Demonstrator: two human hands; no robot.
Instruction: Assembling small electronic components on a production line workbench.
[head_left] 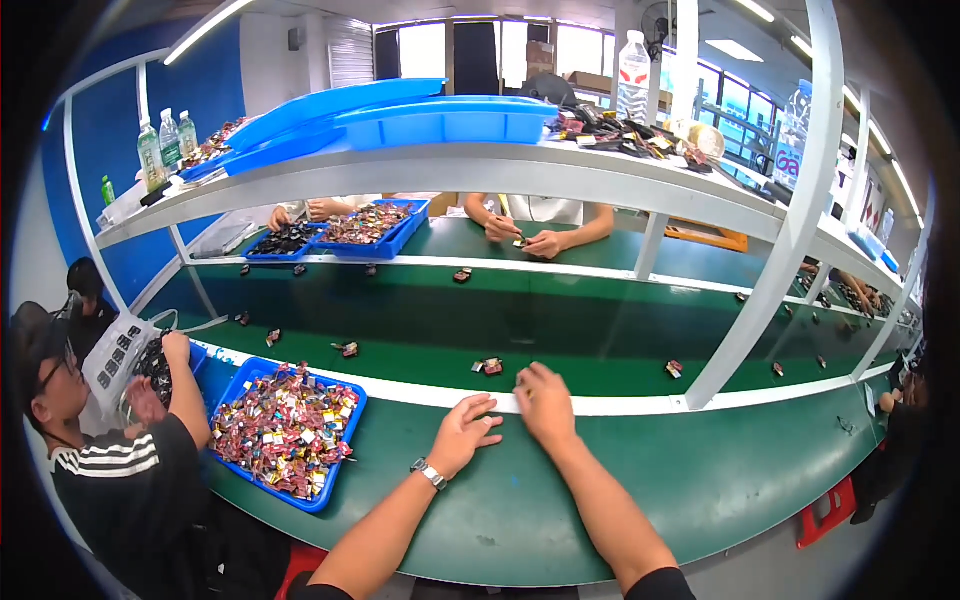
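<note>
My left hand (464, 434), with a watch at its wrist, hovers over the near green worktop beside the white rail; its fingers are apart and nothing shows in them. Just right of it, my right hand (546, 402) reaches over the rail with loosely bent fingers and no visible object in them. Close to its fingertips, on the green conveyor belt, lies a small electronic part (488, 367) in dark red and black. To my left, a blue tray (357, 412) is heaped with similar small red, white and yellow parts (285, 425).
More parts (345, 349) lie spaced along the belt (430, 330). A white post (765, 215) rises at the right, carrying a shelf (480, 165) with blue trays and bottles. One person (130, 440) works at my left; another's hands (540, 243) are across the belt.
</note>
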